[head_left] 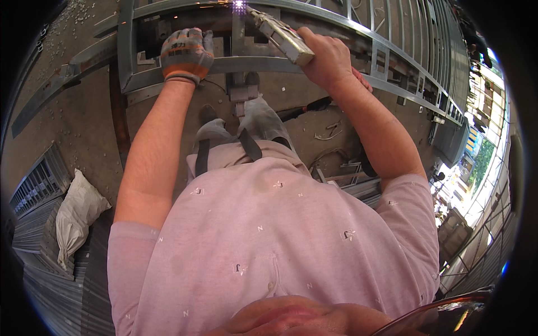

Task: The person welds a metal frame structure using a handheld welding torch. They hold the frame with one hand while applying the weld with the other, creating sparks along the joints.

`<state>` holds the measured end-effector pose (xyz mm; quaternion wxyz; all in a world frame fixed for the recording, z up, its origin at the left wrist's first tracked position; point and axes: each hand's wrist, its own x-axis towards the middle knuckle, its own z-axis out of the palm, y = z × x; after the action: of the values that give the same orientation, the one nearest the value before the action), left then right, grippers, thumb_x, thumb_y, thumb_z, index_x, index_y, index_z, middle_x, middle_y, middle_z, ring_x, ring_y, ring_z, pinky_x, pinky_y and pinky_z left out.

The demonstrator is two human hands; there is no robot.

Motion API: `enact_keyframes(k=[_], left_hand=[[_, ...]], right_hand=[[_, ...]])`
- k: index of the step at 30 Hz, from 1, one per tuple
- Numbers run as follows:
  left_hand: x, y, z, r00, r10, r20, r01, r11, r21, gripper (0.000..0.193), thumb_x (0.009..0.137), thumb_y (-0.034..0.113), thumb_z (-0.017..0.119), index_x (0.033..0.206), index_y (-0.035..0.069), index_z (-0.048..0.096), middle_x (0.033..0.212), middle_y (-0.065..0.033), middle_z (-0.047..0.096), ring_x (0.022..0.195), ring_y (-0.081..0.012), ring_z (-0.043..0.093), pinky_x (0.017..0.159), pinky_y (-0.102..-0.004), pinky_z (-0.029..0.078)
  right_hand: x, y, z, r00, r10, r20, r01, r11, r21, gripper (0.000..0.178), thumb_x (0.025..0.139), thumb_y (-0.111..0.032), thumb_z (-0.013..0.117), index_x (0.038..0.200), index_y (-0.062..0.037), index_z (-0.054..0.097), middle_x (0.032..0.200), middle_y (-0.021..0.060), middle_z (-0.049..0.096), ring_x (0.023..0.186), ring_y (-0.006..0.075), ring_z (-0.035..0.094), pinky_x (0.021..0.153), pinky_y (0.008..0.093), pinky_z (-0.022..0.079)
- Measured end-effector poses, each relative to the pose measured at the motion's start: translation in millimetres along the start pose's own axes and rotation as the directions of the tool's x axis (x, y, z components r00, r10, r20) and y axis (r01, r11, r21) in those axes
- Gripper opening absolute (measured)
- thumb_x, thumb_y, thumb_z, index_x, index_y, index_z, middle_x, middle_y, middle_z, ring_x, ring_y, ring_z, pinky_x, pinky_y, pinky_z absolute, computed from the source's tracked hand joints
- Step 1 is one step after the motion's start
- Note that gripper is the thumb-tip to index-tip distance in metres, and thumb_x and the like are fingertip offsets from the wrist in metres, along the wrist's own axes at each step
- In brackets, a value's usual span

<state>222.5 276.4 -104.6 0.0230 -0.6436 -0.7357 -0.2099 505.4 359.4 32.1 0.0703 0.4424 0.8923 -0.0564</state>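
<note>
My right hand (330,59), bare, is wrapped around the body of a boxy, pale metal welding gun (282,38). The gun's tip points up and left to a bright violet-white spark (239,5) at the far rail of a grey metal frame (252,64). Orange sparks streak left from that point. My left hand (188,53), in a grey and orange work glove, is closed at the near rail, left of a short crosspiece. Its curled fingertips are hidden, so what they grip cannot be made out.
Long parallel metal bars (414,39) extend to the right. A bent metal strip (61,81) sticks out at the left. A white sack (78,215) lies on stacked ribbed metal (36,241) at the lower left. A cable (330,154) curls on the floor beside my legs.
</note>
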Motion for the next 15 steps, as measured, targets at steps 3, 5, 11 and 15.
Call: enact_keyframes(k=[3,5,11,15], left_hand=[[1.0,1.4,-1.1,0.999,-0.009,0.047,0.008,1.000,0.023,0.030,0.099,0.036,0.065,0.092,0.008,0.077,0.096,-0.0147,0.077,0.096,-0.0362,0.072,0.087,-0.0488,0.057],[2.3,3.9,-2.9,0.997,-0.021,0.080,0.020,1.000,0.022,0.031,0.099,0.035,0.064,0.092,0.008,0.077,0.095,-0.0142,0.077,0.097,-0.0353,0.072,0.088,-0.0478,0.058],[2.0,7.1,-3.5,0.993,-0.080,0.089,0.080,0.997,0.006,0.031,0.099,0.033,0.065,0.089,0.007,0.078,0.093,-0.0147,0.077,0.095,-0.0349,0.072,0.087,-0.0473,0.058],[0.4,9.7,-7.6,0.988,-0.097,0.124,0.093,0.995,0.037,0.027,0.096,0.031,0.067,0.090,0.006,0.076,0.093,-0.0147,0.076,0.095,-0.0355,0.072,0.087,-0.0478,0.057]], right_hand=[[-2.4,2.0,-3.9,1.000,0.005,0.006,-0.005,1.000,0.016,0.031,0.086,-0.018,0.070,0.117,-0.0168,0.066,0.094,0.0111,0.077,0.093,0.0355,0.074,0.079,0.0502,0.055],[-6.6,7.8,-10.5,1.000,0.006,0.018,-0.006,0.999,0.032,0.032,0.086,-0.019,0.071,0.118,-0.0187,0.066,0.094,0.0117,0.077,0.093,0.0373,0.073,0.078,0.0518,0.055],[-23.4,48.9,-69.7,0.998,0.000,0.060,-0.016,0.966,0.260,0.043,0.087,-0.019,0.078,0.128,-0.0174,0.066,0.102,0.0140,0.077,0.097,0.0353,0.074,0.084,0.0456,0.059],[9.2,78.5,-125.6,0.986,0.089,0.139,-0.156,0.787,0.597,0.044,0.092,-0.014,0.082,0.131,-0.0024,0.068,0.108,0.0041,0.075,0.095,0.0078,0.066,0.081,0.0299,0.057]])
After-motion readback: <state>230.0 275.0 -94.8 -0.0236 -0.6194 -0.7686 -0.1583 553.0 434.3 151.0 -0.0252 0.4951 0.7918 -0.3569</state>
